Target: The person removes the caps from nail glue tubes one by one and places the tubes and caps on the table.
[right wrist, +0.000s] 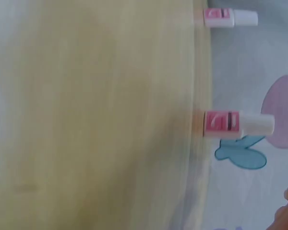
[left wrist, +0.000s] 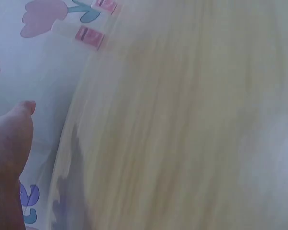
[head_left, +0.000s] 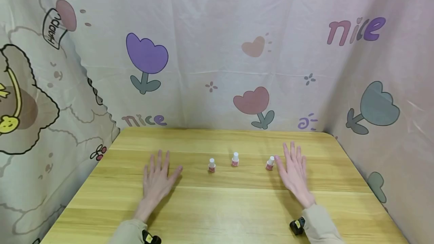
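Three small white bottles with white caps and pink-red labels stand upright on the wooden table: a left bottle (head_left: 211,165), a middle bottle (head_left: 235,159) and a right bottle (head_left: 270,163). My left hand (head_left: 157,182) is spread palm down, fingers straight, some way left of the left bottle. Its thumb (left wrist: 14,139) shows in the left wrist view. Just right of the right bottle is my right hand (head_left: 295,172), fingers extended; its thumb tip comes close to that bottle's cap, and contact is unclear. Neither hand holds anything.
The light wooden tabletop (head_left: 223,214) has rounded far corners. A pale curtain (head_left: 203,48) printed with tulips and lettering hangs behind it and along both sides. Small black devices are on both wrists, the right one (head_left: 297,226) beside the sleeve cuff.
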### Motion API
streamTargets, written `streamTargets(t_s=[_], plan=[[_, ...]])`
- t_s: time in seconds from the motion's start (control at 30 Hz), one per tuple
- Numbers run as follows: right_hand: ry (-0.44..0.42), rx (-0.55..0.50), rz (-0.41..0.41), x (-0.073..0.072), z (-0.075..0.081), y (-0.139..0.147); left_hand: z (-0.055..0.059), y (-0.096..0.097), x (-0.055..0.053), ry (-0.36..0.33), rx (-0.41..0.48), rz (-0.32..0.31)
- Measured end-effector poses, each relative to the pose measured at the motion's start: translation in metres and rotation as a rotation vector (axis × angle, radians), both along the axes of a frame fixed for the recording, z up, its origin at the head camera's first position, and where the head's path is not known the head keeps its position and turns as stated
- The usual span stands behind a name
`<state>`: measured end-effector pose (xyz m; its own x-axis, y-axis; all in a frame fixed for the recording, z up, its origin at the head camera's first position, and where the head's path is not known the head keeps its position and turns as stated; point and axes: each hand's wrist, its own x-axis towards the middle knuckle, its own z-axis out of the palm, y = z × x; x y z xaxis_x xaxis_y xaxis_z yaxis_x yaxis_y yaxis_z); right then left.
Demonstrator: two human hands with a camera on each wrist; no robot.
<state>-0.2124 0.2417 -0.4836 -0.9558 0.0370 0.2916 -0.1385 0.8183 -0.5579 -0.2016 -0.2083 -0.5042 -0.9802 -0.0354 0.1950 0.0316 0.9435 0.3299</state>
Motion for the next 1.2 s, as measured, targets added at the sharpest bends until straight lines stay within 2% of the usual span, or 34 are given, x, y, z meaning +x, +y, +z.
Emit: streamTargets(t_s=[0.37, 0.53, 0.73, 0.87, 1.0, 1.2], plan=[[0.075, -0.089, 0.057, 0.007, 0.005, -0.028, -0.002, 0.023, 0.003, -0.007, 0.1, -0.012], [0.107, -0.141, 0.086, 0.008, 0.005, -0.039, -0.004, 0.036, 0.004, 0.013, 0.183, -0.029], [0.18, -0.233, 0.101, 0.008, 0.003, -0.053, -0.005, 0.052, 0.003, -0.009, 0.318, -0.062], [0.194, -0.306, 0.112, 0.009, 0.003, -0.064, -0.007, 0.061, 0.002, -0.029, 0.422, -0.061], [0.192, -0.37, 0.13, 0.009, 0.002, -0.076, -0.01, 0.071, 0.001, -0.081, 0.541, -0.066], [0.226, -0.45, 0.177, 0.011, -0.003, -0.095, -0.013, 0.088, -0.001, -0.122, 0.719, -0.119]])
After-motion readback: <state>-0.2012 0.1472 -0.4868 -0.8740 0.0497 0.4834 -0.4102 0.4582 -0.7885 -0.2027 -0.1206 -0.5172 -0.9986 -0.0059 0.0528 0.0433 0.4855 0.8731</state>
